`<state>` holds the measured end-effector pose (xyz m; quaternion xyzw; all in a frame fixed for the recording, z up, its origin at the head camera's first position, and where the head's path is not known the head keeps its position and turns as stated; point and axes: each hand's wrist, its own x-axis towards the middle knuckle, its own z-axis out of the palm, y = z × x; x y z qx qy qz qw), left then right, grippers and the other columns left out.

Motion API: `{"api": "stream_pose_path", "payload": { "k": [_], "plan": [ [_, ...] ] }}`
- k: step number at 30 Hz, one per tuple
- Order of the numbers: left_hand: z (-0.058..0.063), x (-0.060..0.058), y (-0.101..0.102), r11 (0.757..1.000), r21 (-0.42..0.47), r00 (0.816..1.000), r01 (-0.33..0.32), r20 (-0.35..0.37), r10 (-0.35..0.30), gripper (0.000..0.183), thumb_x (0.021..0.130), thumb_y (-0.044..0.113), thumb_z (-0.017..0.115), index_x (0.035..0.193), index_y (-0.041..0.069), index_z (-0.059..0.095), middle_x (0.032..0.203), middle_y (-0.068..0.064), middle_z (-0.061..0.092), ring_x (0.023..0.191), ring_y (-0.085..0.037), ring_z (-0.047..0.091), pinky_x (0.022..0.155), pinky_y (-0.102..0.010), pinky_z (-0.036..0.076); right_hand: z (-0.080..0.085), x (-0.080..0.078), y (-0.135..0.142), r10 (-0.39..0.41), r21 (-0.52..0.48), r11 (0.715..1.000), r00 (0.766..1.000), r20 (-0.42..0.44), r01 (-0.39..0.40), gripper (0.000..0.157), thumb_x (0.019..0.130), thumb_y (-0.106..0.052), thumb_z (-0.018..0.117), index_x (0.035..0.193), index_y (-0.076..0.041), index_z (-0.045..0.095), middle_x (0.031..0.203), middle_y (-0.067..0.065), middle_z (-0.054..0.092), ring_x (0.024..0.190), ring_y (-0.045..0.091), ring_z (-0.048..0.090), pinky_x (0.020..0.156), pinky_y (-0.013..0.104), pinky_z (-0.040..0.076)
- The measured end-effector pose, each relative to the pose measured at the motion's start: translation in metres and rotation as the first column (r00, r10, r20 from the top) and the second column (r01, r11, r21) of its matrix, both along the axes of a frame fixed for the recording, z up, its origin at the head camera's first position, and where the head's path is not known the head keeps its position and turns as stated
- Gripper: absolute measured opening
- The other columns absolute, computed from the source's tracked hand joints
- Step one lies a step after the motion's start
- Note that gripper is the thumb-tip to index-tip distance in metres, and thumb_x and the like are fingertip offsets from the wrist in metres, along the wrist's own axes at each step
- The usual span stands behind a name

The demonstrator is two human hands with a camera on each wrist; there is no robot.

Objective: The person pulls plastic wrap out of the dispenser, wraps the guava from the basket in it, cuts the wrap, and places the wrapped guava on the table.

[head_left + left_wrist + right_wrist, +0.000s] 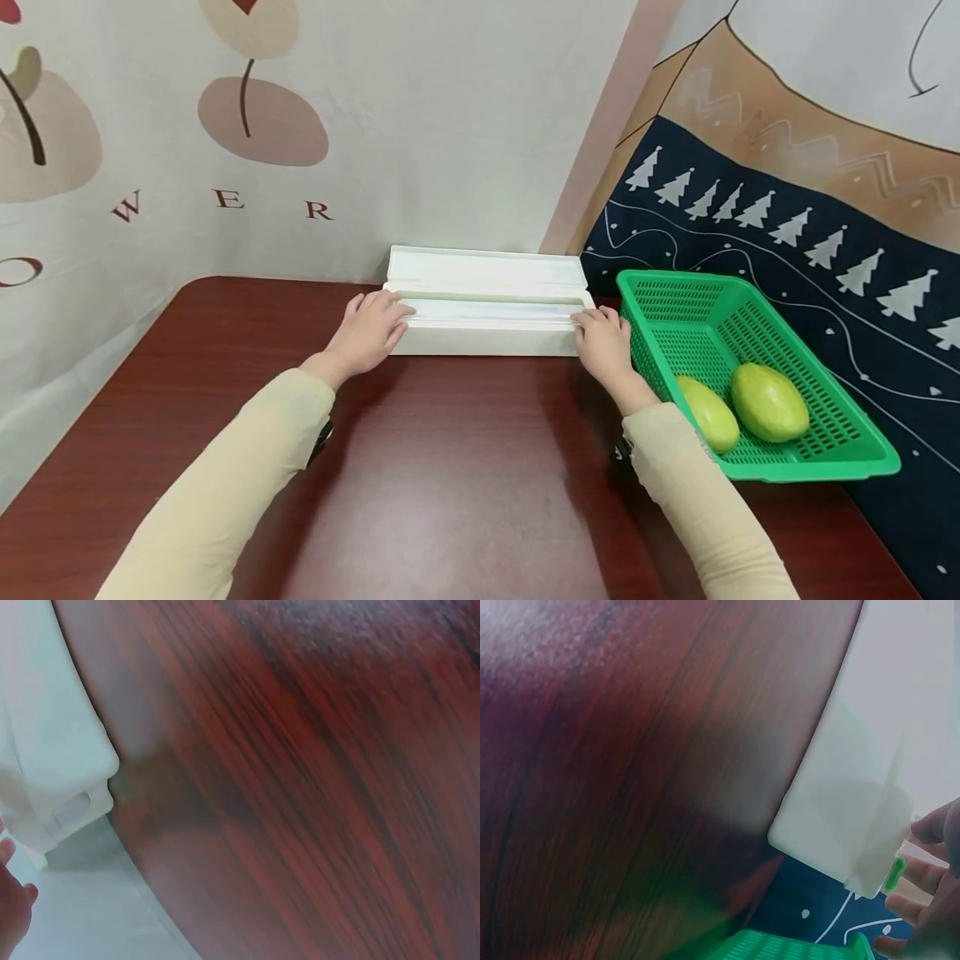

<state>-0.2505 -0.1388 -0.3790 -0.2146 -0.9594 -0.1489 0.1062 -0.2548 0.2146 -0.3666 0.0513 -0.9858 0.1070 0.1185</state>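
Note:
A long white box (487, 340) lies at the back of the table, its hinged lid (487, 268) standing raised behind it. Inside runs a pale, glossy strip (491, 310), possibly film; its kind is unclear. My left hand (367, 331) touches the box's left end, fingers extended over the rim. At the opposite end, my right hand (606, 343) rests with its fingertips over the rim. In the right wrist view, its loosely bent fingers (922, 877) are beside the box end, where a small green patch (894, 874) shows. The left wrist view catches only a few fingertips (15, 889).
A green plastic basket (847, 467) stands on the right, beside my right forearm. It holds two green-yellow fruits, mango-like or papaya-like (770, 402). The dark red wooden table (450, 475) meets a printed cloth (465, 150) at the back and a tree-patterned cloth (885, 350) on the right.

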Motion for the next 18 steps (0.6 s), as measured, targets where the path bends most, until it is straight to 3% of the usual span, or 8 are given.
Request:
{"api": "stream_pose_path", "payload": {
  "k": [7, 14, 18],
  "plan": [
    [-0.001, -0.001, 0.008, 1.000, 0.026, 1.000, 0.008, 0.007, -0.008, 0.025, 0.097, 0.018, 0.046, 0.116, 0.007, 0.059, 0.135, -0.016, 0.045, 0.128, -0.036, 0.036, 0.108, -0.057, 0.020, 0.001, -0.003, 0.001, -0.003, -0.015, 1.000, 1.000, 0.000, 0.003, 0.029, 0.093, -0.011, 0.049, 0.117, -0.007, 0.065, 0.124, 0.013, 0.061, 0.121, 0.033, 0.042, 0.103, 0.055, 0.028],
    [-0.002, -0.004, 0.013, 0.999, 0.047, 0.999, 0.008, 0.036, -0.010, 0.036, 0.097, 0.020, 0.044, 0.131, 0.009, 0.050, 0.136, -0.016, 0.044, 0.129, -0.035, 0.034, 0.108, -0.055, 0.020, 0.001, -0.002, 0.000, -0.006, -0.007, 1.000, 1.000, -0.018, 0.006, 0.028, 0.093, -0.011, 0.051, 0.116, -0.007, 0.066, 0.122, 0.014, 0.062, 0.118, 0.033, 0.044, 0.101, 0.054, 0.030],
    [-0.003, -0.005, 0.016, 0.999, 0.038, 1.000, 0.025, 0.012, -0.026, 0.033, 0.097, 0.018, 0.044, 0.127, 0.011, 0.056, 0.133, -0.015, 0.047, 0.127, -0.035, 0.037, 0.107, -0.054, 0.023, 0.002, -0.003, 0.000, -0.005, -0.011, 1.000, 1.000, -0.020, 0.005, 0.028, 0.093, -0.010, 0.051, 0.115, -0.007, 0.066, 0.121, 0.014, 0.062, 0.118, 0.033, 0.044, 0.101, 0.053, 0.031]
  ]
}}
